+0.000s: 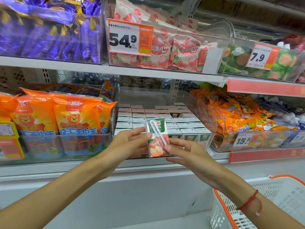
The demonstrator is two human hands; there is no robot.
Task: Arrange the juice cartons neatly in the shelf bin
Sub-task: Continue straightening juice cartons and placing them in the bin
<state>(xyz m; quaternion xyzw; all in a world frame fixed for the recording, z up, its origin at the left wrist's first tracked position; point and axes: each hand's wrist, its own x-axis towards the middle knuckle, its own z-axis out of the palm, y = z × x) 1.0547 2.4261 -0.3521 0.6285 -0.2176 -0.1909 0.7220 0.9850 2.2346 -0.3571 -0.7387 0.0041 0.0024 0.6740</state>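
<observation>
while both hands pinch one juice carton (pixel 158 138), left hand (pixel 130 141) at nine o'clock, right hand (pixel 183 152) at four, shelf bin (pixel 204 113) behind holds rows of cartons (pixel 156 118).

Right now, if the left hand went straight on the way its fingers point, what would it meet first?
The juice carton that the left hand already pinches together with the right hand. Behind it probably come the cartons packed in the bin, though depth is unclear.
</observation>
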